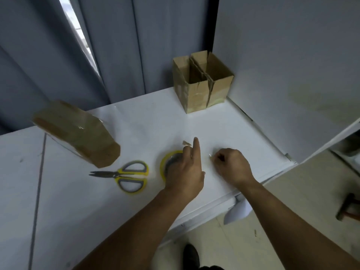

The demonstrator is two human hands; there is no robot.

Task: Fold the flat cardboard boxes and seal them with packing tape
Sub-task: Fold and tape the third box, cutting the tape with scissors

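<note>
A roll of clear packing tape with a yellow core lies on the white table. My left hand grips the roll from above, its index finger pointing straight out. Just to the right, my right hand is curled and pinches the thin clear tape end pulled from the roll. A taped, folded cardboard box lies on its side at the left. Two open cardboard boxes stand upright together at the table's far corner.
Yellow-handled scissors lie shut on the table left of the tape roll. A small cardboard scrap sits beyond my left hand. Grey walls stand behind and to the right. The table's right edge drops to a tiled floor.
</note>
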